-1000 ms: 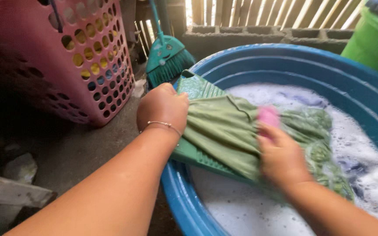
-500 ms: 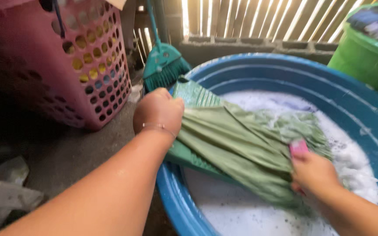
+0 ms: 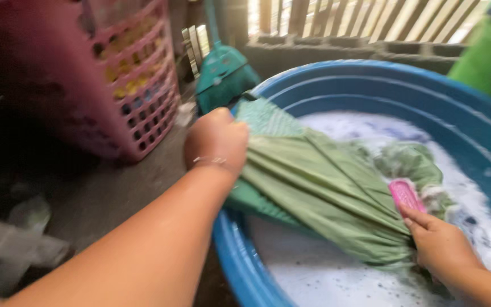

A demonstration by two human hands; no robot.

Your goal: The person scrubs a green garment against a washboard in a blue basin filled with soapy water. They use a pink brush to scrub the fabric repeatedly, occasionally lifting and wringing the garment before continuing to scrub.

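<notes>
Clenched in a fist, my left hand [image 3: 218, 139] pins the green garment [image 3: 325, 199] to the teal washboard [image 3: 262, 116] at the blue basin [image 3: 370, 85] rim. My right hand [image 3: 441, 244] closes around a pink brush [image 3: 406, 195] at the cloth's lower end, above suds. I judge scrubbing well underway; the fabric looks soaked, with rinsing and wringing left.

Daylight glare through back slats, dim left side, motion-blurred throughout
</notes>
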